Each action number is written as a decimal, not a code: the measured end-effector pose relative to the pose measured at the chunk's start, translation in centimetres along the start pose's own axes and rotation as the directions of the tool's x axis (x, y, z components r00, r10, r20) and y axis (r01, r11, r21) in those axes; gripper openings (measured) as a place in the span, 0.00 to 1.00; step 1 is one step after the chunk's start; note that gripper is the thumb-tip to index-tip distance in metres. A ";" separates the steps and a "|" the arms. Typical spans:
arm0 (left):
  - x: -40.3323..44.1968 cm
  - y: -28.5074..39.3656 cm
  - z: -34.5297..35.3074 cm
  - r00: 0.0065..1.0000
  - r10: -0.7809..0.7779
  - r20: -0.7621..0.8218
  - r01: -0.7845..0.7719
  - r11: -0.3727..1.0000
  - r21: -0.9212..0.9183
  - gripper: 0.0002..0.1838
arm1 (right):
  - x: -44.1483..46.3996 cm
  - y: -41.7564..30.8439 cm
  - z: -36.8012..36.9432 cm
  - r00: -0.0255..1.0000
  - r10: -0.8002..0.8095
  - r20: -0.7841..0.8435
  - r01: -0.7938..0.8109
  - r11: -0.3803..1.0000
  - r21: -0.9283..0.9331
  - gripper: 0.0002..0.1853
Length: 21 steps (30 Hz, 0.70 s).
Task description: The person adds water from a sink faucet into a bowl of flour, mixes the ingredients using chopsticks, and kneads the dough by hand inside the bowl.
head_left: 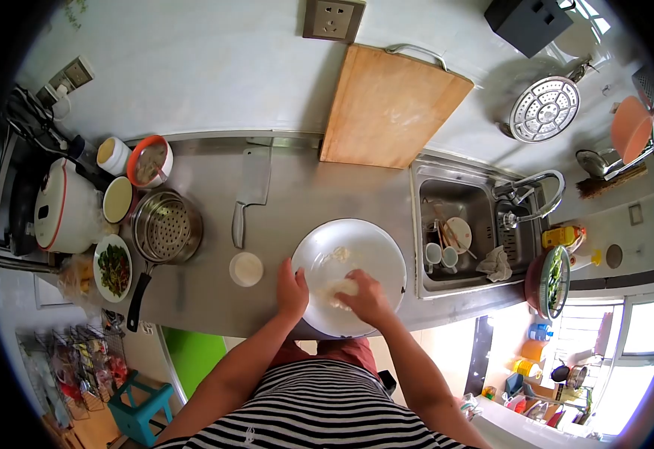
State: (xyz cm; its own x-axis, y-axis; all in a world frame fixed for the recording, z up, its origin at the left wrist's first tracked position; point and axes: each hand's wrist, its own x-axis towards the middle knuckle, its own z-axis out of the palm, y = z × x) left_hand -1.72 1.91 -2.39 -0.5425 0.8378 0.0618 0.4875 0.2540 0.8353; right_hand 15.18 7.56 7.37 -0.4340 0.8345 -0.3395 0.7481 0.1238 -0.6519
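A wide white enamel basin [376,243] stands at the counter's front edge. My left hand [292,290] grips its left rim, with the thumb on the inner side. Inside the basin, my right hand [368,301] is closed on a pale lump of dough [334,290], its fingers partly covering it. A small patch of crumbs or flour [337,255] lies on the basin floor beyond the lump. Left of the basin is a small round bowl of white powder [246,269]. Farther back, a cleaver [255,179] lies flat, handle towards me.
A steamer pot [164,228] with a long black handle, a plate of chopped greens [113,268], an orange bowl [151,162] and a rice cooker [65,206] crowd the left. Against the wall leans a cutting board [394,105]. The sink [435,280] at right holds cups and dishes.
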 end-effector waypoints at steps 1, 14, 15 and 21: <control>0.1 0.0 0.0 1.000 -0.010 0.018 0.010 1.000 0.011 0.21 | -0.1 0.0 -0.5 0.991 0.060 -0.123 -0.047 0.994 0.100 0.24; 0.2 0.6 -0.3 1.000 0.004 0.025 -0.004 1.000 0.012 0.20 | 5.5 -0.1 3.8 0.985 -0.137 -0.103 0.092 0.931 -0.353 0.22; 0.3 0.6 -0.4 1.000 0.007 0.023 -0.007 1.000 0.012 0.20 | 4.7 -1.0 4.7 0.981 -0.179 -0.075 0.139 0.919 -0.370 0.21; 0.5 -0.3 -0.5 0.998 0.054 0.031 -0.055 0.998 0.036 0.21 | 0.4 -0.7 4.9 0.946 -0.323 -0.017 0.313 0.927 -0.209 0.19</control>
State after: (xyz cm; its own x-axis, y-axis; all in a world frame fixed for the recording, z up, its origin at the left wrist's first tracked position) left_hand -2.44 2.05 -2.32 -0.4937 0.8650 0.0895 0.5410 0.2249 0.8104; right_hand 12.04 5.15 4.40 -0.6439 0.7587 -0.0991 0.6623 0.4877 -0.5687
